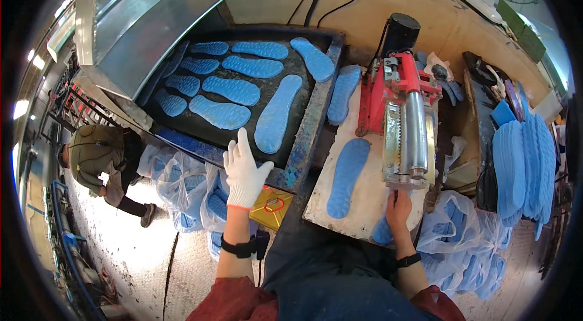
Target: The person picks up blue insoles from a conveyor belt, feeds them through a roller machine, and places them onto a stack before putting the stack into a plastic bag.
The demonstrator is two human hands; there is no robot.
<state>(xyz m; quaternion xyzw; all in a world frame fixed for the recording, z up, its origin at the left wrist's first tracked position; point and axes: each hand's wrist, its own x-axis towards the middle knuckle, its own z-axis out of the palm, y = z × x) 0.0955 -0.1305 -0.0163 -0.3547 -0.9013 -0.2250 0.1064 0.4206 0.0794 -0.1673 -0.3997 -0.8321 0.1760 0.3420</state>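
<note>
My left hand (246, 172), in a white knit glove, is raised with its fingers spread over the near edge of a dark blue-rimmed tray (282, 178). Its fingertips are close to a blue insole (220, 113), and nothing is in the hand. Bare, my right hand (398, 212) is closed just below the front end of a red roller machine (415, 133) with a metal roller. A small dark piece shows at its fingers, too little to name. Beside that hand a blue insole (382, 232) is partly hidden. Another insole (348, 176) lies flat on the pale board (316, 202).
Several more insoles lie in the tray under a sheet-metal hood (176, 2). A stack of insoles (510, 166) stands at the right. Filled plastic bags (452, 239) sit on the floor on both sides. A gold box (270, 210) is below the tray. At left, another person (100, 157) bends forward.
</note>
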